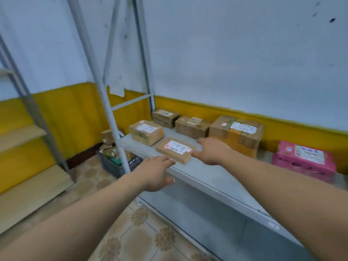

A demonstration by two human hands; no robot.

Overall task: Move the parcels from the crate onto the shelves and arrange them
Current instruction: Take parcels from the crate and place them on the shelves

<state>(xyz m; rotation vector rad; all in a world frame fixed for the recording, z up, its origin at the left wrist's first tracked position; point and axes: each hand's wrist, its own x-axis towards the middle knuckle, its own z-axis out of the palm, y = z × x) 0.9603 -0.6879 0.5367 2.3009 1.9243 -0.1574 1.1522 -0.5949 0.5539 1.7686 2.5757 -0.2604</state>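
Flat parcel (175, 150) at shelf (212, 178) front, boxes (192, 127) behind, crate (114, 164) below left

Parcel storeroom: metal shelving (207, 178), labelled cardboard parcels (236, 135), tiled floor (143, 232)

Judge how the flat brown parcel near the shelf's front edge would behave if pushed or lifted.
The flat parcel lies low and wide on the shelf, so it should slide, not tip. Its thin cardboard shape suggests it is light and fairly stiff. The smooth grey shelf probably offers little grip.
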